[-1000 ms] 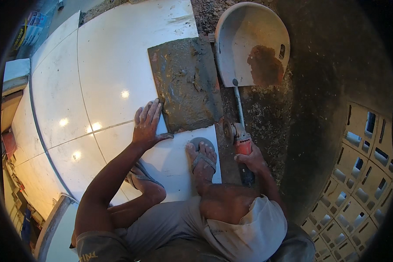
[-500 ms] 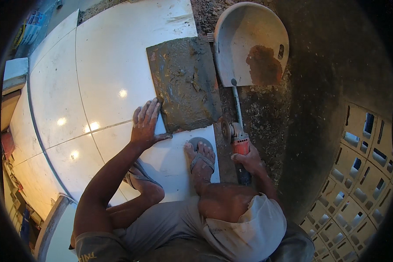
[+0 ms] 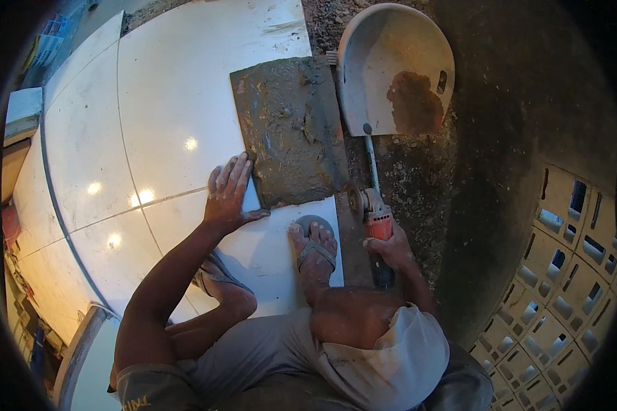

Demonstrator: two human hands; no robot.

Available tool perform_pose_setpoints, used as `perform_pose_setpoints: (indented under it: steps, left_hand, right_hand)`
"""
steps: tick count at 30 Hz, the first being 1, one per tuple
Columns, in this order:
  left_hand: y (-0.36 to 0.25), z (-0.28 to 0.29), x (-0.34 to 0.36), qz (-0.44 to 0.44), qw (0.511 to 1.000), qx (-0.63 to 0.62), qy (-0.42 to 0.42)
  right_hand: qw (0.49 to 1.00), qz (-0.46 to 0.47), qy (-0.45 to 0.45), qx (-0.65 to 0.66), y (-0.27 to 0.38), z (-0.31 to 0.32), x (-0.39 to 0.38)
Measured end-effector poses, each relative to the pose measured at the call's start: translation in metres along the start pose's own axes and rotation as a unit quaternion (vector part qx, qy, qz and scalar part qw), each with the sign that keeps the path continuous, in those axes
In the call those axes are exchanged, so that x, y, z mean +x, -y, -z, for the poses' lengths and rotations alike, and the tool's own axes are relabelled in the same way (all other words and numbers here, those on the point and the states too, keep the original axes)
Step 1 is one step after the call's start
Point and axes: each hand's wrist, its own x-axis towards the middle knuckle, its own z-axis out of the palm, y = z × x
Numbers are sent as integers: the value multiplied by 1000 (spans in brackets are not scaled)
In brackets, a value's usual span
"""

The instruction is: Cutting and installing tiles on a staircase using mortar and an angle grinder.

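the left hand (image 3: 226, 207) lies on white tiles (image 3: 175, 222), fingers slightly apart, grey mortar (image 3: 291, 130) just right of their tips; the right hand's (image 3: 392, 248) fingers clamp a red angle grinder (image 3: 378, 225).

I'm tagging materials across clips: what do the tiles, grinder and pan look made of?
Tiles: probably glazed ceramic or porcelain, white and glossy, since they mirror bright spots of light.
Grinder: likely red plastic body, grey metal head, judging by the head's shine.
Pan: plastic or painted metal, pale, stained and fairly dull; its smooth curve suits either.
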Motion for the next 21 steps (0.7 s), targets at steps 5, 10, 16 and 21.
perform_pose_setpoints:
  steps: [5,10,16,21]
  left_hand:
    - [-1,1,0,6,1000,0,10]
    - [-1,2,0,9,1000,2,16]
    - [-1,1,0,3,1000,5,5]
    - [-1,0,0,0,1000,6,4]
  right_hand:
    - [1000,-3,-2,-3,1,-1,2]
    - [1000,11,-8,-24,3,-3,2]
    - [999,-20,-13,-29,9,-3,1]
    - [999,-17,-13,-35,8,-3,5]
